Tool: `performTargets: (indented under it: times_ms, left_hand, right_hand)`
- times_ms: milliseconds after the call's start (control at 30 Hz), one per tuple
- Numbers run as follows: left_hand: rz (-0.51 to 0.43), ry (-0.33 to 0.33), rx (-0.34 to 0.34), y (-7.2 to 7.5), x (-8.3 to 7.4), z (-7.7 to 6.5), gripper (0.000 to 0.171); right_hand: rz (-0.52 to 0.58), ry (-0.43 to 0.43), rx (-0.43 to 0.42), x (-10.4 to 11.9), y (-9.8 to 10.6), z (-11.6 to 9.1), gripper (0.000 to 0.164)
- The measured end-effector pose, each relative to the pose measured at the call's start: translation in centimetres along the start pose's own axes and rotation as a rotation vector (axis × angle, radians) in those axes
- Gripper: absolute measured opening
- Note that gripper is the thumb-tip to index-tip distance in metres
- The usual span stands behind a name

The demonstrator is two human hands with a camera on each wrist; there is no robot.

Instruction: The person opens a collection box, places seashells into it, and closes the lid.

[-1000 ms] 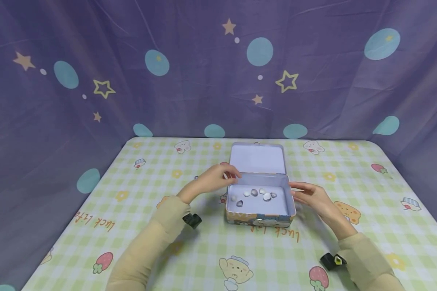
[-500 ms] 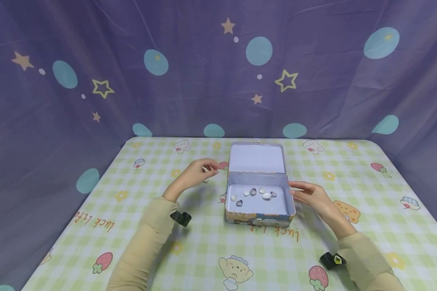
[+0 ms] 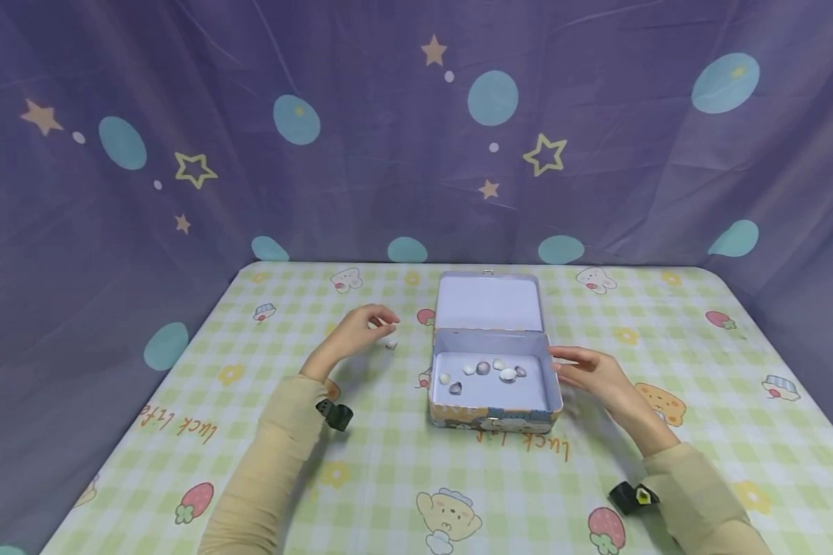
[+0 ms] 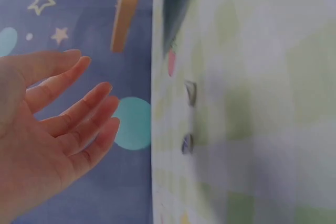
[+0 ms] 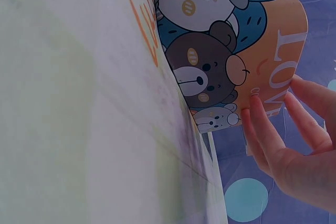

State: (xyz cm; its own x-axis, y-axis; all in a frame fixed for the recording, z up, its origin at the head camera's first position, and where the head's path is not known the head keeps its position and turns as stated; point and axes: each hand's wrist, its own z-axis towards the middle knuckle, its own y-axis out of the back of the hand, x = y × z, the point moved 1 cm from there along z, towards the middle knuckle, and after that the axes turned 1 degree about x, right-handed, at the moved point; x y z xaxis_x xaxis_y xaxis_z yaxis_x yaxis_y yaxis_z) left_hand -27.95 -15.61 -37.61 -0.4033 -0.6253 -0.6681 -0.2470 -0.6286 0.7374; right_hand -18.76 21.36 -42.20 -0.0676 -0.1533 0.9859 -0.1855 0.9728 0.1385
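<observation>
An open tin box (image 3: 496, 422) with a bear print stands on the cloth, its hinged lid (image 3: 488, 302) tilted back. Several small white and purplish seashells (image 3: 483, 368) lie spread over its floor. To the left of the box, my left hand (image 3: 354, 333) hovers above the cloth with loosely bent fingers and nothing between them. Close by its fingertips a seashell (image 3: 391, 344) lies on the table; the left wrist view shows two, a nearer shell (image 4: 187, 144) and a farther shell (image 4: 190, 94). My right hand (image 3: 600, 381) touches the box's right side with extended fingers (image 5: 269, 127).
A green-and-white checked cloth (image 3: 389, 478) with printed cartoons covers the table. Behind and to the left hangs a purple curtain (image 3: 375, 185) with stars and dots. Each wrist carries a small black device, the left device (image 3: 335, 415) and the right device (image 3: 632, 497).
My left hand has moved left, away from the box's left rim, and now hovers by the shell on the cloth. My right hand has stayed at the box's right side.
</observation>
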Motion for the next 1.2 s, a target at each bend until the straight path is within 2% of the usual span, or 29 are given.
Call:
performTargets:
  times_ms: [333, 700, 1200]
  left_hand:
    - [0.023, 0.075, 0.026, -0.1, 2.4, 0.2, 0.021]
    - [0.091, 0.106, 0.069, -0.2, 3.5, 0.4, 0.020]
    - [0.084, 0.163, 0.081, -0.1, 5.0, 0.6, 0.020]
  right_hand:
    - [-0.001, 0.013, 0.006, -0.1, 0.0, 0.0, 0.055]
    - [0.009, 0.016, -0.005, -0.1, 0.1, 0.0, 0.055]
    - [0.005, 0.021, -0.005, -0.2, 0.0, 0.1, 0.055]
